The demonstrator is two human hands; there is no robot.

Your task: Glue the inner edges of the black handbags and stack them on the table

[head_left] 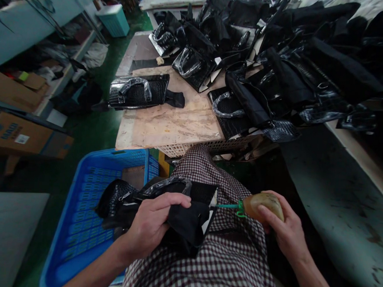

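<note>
Near left: blue plastic basket (pixel 74 210), slatted, green floor (pixel 88 133) showing beyond it. Middle: worn, stained tabletop (pixel 176 122), beige slotted crate (pixel 172 150) under its near edge. Left side: cluttered shelf (pixel 60 87) with a brown carton (pixel 14 89); nearer, a cardboard box (pixel 31 136), blue print, white label. Far left: turquoise bin (pixel 118 23), pale top. Right: long grey-green surface (pixel 330 207), dark marks toward the near end.

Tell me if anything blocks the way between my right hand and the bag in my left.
Nothing visible does. Only the bottle your right hand holds and its green nozzle lie between; the tip is at the pale edge of the bag, clear of your left hand.
</note>
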